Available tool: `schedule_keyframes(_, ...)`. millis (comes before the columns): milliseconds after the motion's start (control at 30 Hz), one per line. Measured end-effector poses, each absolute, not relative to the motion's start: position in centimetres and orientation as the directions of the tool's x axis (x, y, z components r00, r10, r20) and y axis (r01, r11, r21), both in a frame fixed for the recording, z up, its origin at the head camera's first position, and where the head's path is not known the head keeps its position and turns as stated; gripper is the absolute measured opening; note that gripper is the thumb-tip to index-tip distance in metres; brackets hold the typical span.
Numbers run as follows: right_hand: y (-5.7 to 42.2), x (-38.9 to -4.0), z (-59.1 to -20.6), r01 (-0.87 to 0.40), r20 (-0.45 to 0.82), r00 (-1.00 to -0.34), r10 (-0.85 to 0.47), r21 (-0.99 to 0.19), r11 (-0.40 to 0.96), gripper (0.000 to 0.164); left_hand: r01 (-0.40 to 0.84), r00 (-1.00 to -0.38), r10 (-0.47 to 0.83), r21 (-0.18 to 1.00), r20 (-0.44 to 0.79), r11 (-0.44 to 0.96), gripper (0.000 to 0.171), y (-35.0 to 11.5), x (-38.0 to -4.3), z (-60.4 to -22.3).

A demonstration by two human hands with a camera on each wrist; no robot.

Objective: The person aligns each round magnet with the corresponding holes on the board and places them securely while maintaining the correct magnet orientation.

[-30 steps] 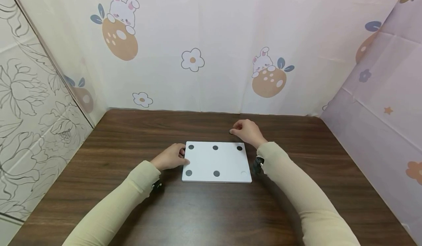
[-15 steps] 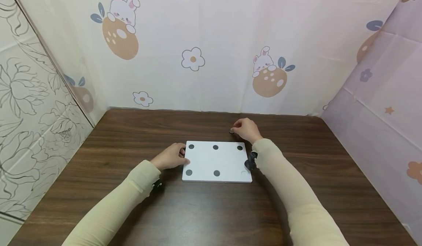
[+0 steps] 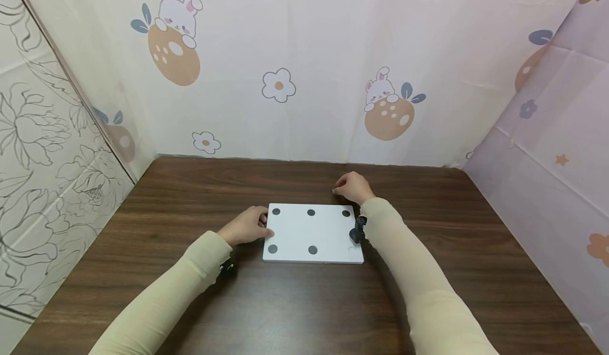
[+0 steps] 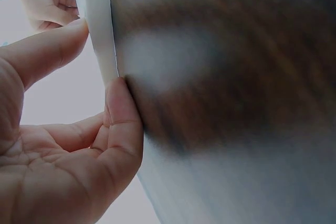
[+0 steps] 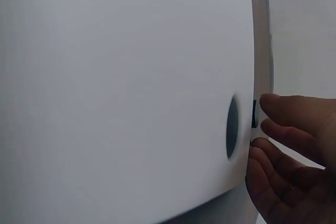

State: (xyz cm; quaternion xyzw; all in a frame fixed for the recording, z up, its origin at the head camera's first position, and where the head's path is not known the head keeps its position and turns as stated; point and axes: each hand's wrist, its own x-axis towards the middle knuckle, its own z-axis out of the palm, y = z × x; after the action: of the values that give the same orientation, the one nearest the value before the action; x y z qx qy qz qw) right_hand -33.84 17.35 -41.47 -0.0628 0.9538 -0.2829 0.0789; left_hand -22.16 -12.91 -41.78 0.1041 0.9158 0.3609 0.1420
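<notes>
A thin white board (image 3: pixel 295 233) lies flat, with several dark round spots on its face and a faint circular mark at its near right corner. My left hand (image 3: pixel 246 226) grips the board's left edge, thumb on top; in the left wrist view the thumb and fingertips meet the board's edge (image 4: pixel 100 35). Beyond the far right corner, my right hand (image 3: pixel 355 187) pinches a small black disc (image 5: pixel 255 114) near the tabletop. The head view shows only a sliver of that disc, mostly hidden by the fingertips.
The dark wooden table (image 3: pixel 285 307) extends around the board on all sides. A patterned curtain (image 3: pixel 323 117) hangs along its back edge, with another (image 3: pixel 547 159) on the right. The right wrist camera (image 3: pixel 358 230) overhangs the board's right edge.
My right wrist and forearm have swung slightly left, bringing the wrist camera over the board's edge. The right fingertips stay near the same spot. Left hand and board have not moved.
</notes>
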Motion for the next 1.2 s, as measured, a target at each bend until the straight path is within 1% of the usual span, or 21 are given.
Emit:
schedule_keyframes(267, 16.91, -33.80, -41.21, -0.083, -0.123, -0.977, -0.172, -0.521, 0.849, 0.029, 0.079, -0.939, 0.285, 0.691, -0.190, 0.719, 0.042, -12.89, -22.17, -41.78)
schedule_keyframes(500, 16.52, -33.60, -40.87, -0.074, -0.136, -0.978, -0.161, -0.495, 0.866, 0.028, 0.096, -0.938, 0.297, 0.690, -0.178, 0.717, 0.043, -12.97, -22.13, -41.76)
schedule_keyframes(800, 16.44, -33.79, -40.94, -0.084, -0.135, -0.977, -0.167, -0.476, 0.875, 0.021, 0.094, -0.938, 0.296, 0.693, -0.178, 0.715, 0.039, -12.92, -22.07, -41.68)
schedule_keyframes(1200, 16.40, -33.63, -40.63, -0.111, -0.132, -0.974, -0.185, -0.434, 0.894, 0.013, 0.090, -0.940, 0.290, 0.693, -0.178, 0.715, 0.043, -12.89, -21.99, -41.76)
